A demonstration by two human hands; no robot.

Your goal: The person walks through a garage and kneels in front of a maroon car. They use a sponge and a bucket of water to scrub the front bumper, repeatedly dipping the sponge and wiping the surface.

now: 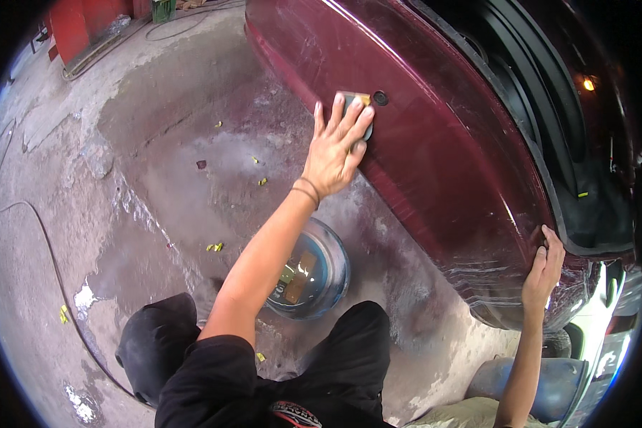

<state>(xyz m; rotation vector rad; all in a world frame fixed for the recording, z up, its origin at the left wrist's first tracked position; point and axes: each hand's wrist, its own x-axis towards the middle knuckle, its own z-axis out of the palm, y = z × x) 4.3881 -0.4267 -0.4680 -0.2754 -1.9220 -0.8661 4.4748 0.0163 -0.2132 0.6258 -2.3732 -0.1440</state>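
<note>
My left hand (333,153) presses a sanding pad (368,133), grey with a tan edge, flat against a dark red car body panel (435,164). Its fingers are spread over the pad and hide most of it. Just right of the fingertips is a small round black fitting (380,98) in the panel. Lower right, my right hand (544,269) holds no tool. Its extended fingers rest on the panel close to the black-trimmed edge. Below my left forearm stands a clear round tub (335,267) with liquid and brown and green pieces in it.
Black seal trim (549,178) borders a dark recess in the car. A thin hose (43,235) curves across the stained concrete floor (150,143), where yellow-green scraps lie scattered. At lower right is a blue drum (542,389); a red object (71,36) stands far left.
</note>
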